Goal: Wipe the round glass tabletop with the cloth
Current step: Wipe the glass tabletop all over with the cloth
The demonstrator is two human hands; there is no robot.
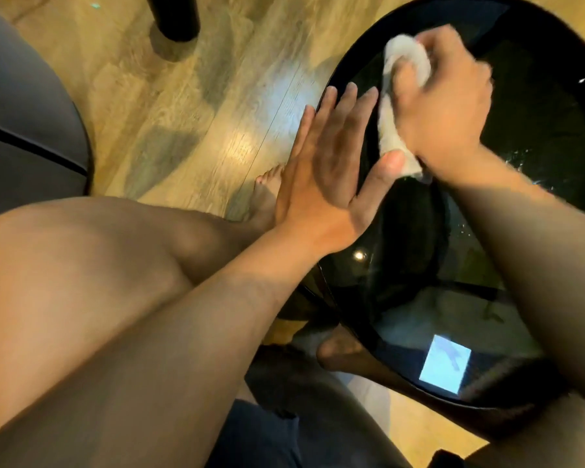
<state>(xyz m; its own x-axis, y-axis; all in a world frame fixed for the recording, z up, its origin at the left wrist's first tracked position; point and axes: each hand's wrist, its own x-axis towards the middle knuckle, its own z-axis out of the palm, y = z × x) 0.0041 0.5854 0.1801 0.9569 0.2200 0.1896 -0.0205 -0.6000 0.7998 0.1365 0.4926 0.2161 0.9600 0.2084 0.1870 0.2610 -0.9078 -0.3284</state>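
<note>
R hand [443,96] is bunched round the white cloth [390,130], fingers curled over the top, pushing it down on the glass tabletop [537,130] near the glass's far-left side. The cloth is scrunched into a long lump, prob. so it soaks up more & does not slip out. It looks blurry, so I think the hand is mid-rub. R wrist is bent down & the arm comes in from the right, over the glass.

L hand [321,170] holds nothing. Its fingers are straight & side by side, the hand is flat at the left rim, and the thumb is just beside the near end of the cloth. I think it is there to keep the table steady; can't tell if it really touches the rim. So the 2 hands are close together, one flat, one gripping.

Small wet spots [520,157] shine on the glass right of the R arm, so there is more to wipe. Around: a bare knee [81,265], wood floor [183,96], a grey seat [21,113] at left.
</note>
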